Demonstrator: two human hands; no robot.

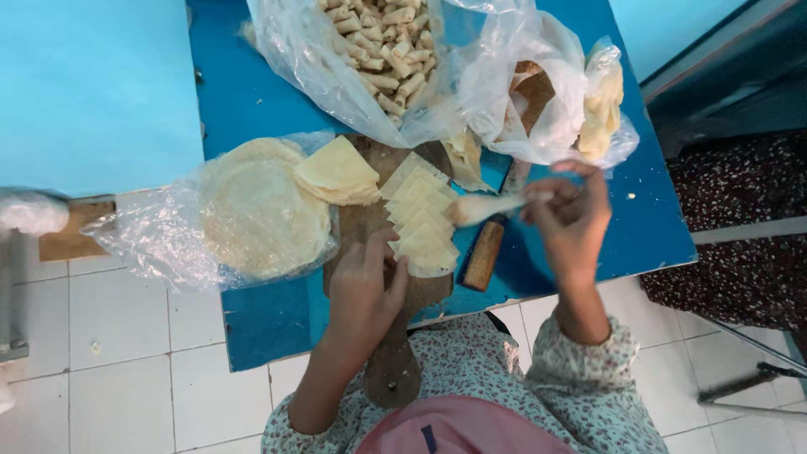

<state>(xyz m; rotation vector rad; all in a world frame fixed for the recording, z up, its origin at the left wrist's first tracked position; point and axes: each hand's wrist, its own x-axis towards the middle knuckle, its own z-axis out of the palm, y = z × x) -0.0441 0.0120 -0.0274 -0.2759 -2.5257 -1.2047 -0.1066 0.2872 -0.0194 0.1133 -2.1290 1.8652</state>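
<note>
My left hand (pixel 363 290) rests on a wooden cutting board (pixel 370 220), its fingertips touching the near end of a fanned row of pale dough wrapper pieces (pixel 422 215). My right hand (pixel 570 220) grips a small spoon (pixel 487 206) whose filled tip hovers over the right side of those pieces. A folded stack of wrappers (pixel 338 172) lies at the board's far left.
Round wrapper sheets (pixel 261 214) lie on clear plastic at the left. A plastic bag of several rolled pieces (pixel 382 46) sits at the back, another bag (pixel 563 97) at the right. A wooden-handled knife (pixel 486 252) lies on the blue table (pixel 269 324). White tiled floor below.
</note>
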